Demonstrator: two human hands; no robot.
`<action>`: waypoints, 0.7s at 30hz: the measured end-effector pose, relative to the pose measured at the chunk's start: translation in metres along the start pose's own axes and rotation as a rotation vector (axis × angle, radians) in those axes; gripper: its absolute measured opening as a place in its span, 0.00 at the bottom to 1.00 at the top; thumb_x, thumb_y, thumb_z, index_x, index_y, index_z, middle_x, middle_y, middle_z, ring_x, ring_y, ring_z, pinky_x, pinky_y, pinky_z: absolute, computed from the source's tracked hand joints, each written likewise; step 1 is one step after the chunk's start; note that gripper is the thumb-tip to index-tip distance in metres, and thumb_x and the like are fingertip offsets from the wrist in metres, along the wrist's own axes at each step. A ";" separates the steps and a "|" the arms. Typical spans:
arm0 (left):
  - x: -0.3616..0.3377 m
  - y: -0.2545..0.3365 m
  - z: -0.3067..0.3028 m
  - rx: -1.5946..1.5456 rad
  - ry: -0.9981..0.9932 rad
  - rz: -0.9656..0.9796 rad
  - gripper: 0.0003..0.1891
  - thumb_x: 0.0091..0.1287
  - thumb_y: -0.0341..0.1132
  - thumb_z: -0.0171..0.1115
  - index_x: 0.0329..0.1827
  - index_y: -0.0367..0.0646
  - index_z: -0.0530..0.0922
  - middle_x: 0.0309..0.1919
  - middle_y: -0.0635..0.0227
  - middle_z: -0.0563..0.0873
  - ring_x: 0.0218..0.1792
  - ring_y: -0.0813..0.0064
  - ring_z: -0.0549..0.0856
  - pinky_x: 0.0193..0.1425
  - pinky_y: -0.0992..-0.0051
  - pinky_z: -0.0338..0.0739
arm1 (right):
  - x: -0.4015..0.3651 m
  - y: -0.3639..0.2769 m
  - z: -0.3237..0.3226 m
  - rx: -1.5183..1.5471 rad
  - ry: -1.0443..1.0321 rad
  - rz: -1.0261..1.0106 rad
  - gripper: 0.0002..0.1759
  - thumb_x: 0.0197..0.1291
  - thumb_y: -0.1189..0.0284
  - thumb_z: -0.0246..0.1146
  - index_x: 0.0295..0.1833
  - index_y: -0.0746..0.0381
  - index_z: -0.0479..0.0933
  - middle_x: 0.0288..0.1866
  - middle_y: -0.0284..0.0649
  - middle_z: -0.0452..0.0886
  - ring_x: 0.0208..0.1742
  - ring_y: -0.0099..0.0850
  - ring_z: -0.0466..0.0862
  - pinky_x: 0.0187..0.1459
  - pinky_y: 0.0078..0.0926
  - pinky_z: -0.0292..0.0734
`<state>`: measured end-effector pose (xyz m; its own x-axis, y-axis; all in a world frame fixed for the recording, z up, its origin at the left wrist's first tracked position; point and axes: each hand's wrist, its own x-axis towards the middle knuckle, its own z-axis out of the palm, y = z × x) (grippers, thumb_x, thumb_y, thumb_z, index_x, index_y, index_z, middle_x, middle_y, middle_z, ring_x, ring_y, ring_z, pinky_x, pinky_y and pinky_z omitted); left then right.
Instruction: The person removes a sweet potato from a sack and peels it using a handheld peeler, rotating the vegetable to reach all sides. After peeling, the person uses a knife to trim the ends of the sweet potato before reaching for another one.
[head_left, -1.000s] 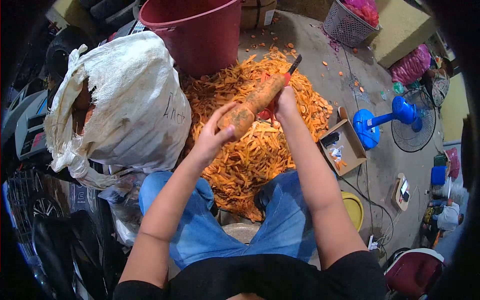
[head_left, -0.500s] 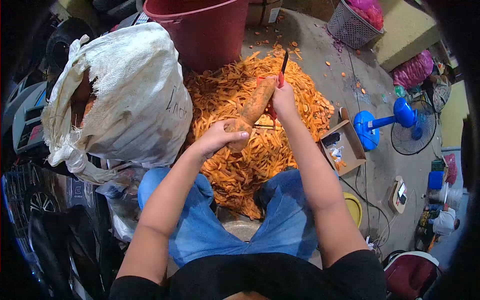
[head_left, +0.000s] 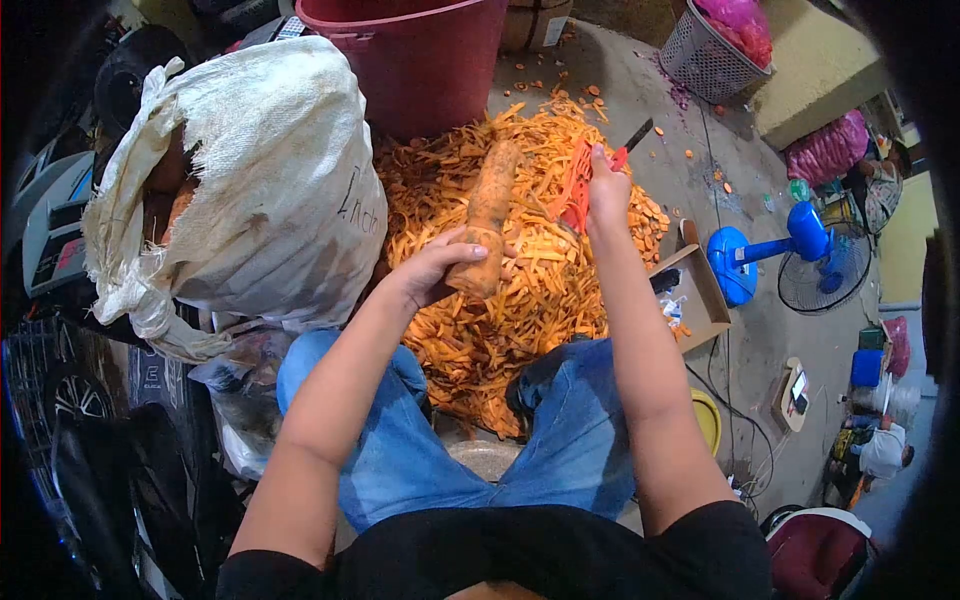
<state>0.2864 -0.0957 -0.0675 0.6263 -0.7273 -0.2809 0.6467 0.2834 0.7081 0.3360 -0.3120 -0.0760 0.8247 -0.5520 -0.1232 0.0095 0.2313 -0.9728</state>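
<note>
A large, thick carrot (head_left: 488, 215) stands nearly upright in the head view, its lower end gripped by my left hand (head_left: 450, 265). Some dirt-brown skin shows on its sides. To its right and apart from it, my right hand (head_left: 608, 195) is closed round a red peeler (head_left: 577, 185). A dark blade (head_left: 638, 135) juts out past the fist on the far side. Both hands are over a broad heap of orange peelings (head_left: 450, 350), which spreads on the floor between my knees.
On the left, a torn white sack (head_left: 270, 180) holds more carrots. Behind the heap stands a red tub (head_left: 410, 70). An open cardboard box (head_left: 705, 300) and a blue fan (head_left: 800, 235) sit to the right, with cables along the floor. A grey basket (head_left: 705, 55) is farther back.
My right hand has moved right, taking the peeler off the carrot. The carrot has turned more upright in my left hand.
</note>
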 end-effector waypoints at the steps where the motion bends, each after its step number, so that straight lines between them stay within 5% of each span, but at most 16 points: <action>1: 0.001 -0.001 -0.002 -0.002 0.002 0.003 0.25 0.48 0.37 0.58 0.48 0.35 0.63 0.37 0.59 0.76 0.36 0.67 0.79 0.39 0.73 0.75 | -0.007 -0.006 0.005 0.053 -0.010 0.077 0.14 0.54 0.63 0.55 0.27 0.63 0.70 0.24 0.30 0.71 0.24 0.18 0.67 0.27 0.18 0.64; 9: 0.017 -0.010 -0.006 -0.239 0.196 -0.049 0.24 0.62 0.52 0.37 0.45 0.39 0.66 0.34 0.63 0.77 0.32 0.69 0.78 0.34 0.72 0.75 | -0.021 0.018 0.025 0.090 -0.044 0.095 0.17 0.50 0.61 0.59 0.18 0.60 0.66 0.17 0.26 0.65 0.19 0.16 0.59 0.21 0.17 0.57; 12: 0.026 -0.022 -0.003 -0.309 0.371 -0.065 0.22 0.63 0.51 0.36 0.45 0.41 0.66 0.33 0.64 0.77 0.31 0.70 0.78 0.36 0.72 0.74 | -0.033 0.034 0.032 -0.004 -0.101 0.008 0.18 0.50 0.61 0.59 0.19 0.62 0.67 0.17 0.27 0.65 0.19 0.16 0.60 0.21 0.18 0.57; 21: 0.027 -0.024 0.009 -0.273 0.370 -0.115 0.18 0.64 0.46 0.36 0.45 0.41 0.66 0.33 0.63 0.77 0.30 0.69 0.78 0.35 0.69 0.74 | -0.042 0.028 0.032 -0.137 -0.023 0.030 0.16 0.52 0.62 0.56 0.23 0.64 0.68 0.16 0.29 0.66 0.18 0.18 0.62 0.21 0.20 0.60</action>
<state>0.2837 -0.1280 -0.0861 0.6247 -0.5059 -0.5948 0.7809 0.4041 0.4764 0.3194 -0.2568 -0.0918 0.8362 -0.5275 -0.1497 -0.0912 0.1354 -0.9866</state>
